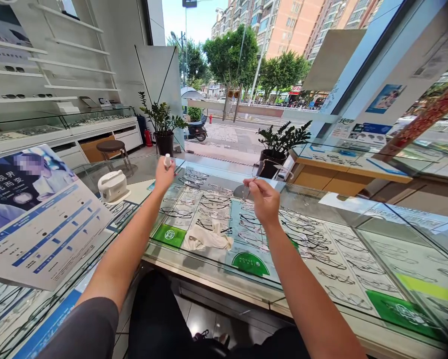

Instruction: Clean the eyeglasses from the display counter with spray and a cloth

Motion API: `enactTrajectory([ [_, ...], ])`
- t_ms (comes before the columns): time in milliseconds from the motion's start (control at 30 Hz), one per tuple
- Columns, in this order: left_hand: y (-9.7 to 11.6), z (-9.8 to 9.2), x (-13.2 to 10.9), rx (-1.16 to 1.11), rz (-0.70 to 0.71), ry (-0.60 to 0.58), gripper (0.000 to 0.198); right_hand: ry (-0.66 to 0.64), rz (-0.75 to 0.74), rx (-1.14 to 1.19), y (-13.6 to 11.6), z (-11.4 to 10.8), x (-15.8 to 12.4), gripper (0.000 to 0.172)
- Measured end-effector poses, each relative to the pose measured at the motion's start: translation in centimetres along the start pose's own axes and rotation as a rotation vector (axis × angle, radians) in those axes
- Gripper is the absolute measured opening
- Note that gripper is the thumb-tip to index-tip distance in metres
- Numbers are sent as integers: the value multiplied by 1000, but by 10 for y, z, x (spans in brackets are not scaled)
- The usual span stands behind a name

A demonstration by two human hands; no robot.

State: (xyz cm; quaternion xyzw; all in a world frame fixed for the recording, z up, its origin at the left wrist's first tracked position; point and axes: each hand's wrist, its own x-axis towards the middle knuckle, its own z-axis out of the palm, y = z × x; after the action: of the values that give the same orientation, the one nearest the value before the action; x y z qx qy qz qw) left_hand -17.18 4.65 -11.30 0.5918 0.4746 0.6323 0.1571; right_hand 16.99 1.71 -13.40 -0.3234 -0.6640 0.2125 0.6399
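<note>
Glasses (272, 163) were pinched near one end in the right hand (265, 199) above the glass surface (205, 256), probably to dodge smudges; some white-topped thing (167, 160) was gripped in the left hand (164, 174), cloth (208, 240) parked nearby, presumably handy.

The cloth (208, 240) looks matt, the glass counter (209, 256) glossy.

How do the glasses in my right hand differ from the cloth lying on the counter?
Pose: the glasses are held up by your right hand, while the cloth lies on the display counter. Shape: the glasses have a thin frame, while the cloth is a crumpled heap. Look: the glasses have see-through lenses, while the cloth is opaque and cream. Both are in front of you.
</note>
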Motion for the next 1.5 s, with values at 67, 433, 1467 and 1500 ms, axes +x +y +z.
enactTrajectory([
  [67,19,37,2,-96,-113,15,53,0,0,-17,4,0,6,35],
  [433,68,134,-40,-792,-368,-527,77,-70,56,-35,9,-11,2,40],
  [1467,44,132,-40,-243,-60,-640,57,-437,229,322,-2,4,-10,39],
  [1500,44,132,-40,-252,-60,-644,57,-446,226,330,-2,5,-10,39],
])
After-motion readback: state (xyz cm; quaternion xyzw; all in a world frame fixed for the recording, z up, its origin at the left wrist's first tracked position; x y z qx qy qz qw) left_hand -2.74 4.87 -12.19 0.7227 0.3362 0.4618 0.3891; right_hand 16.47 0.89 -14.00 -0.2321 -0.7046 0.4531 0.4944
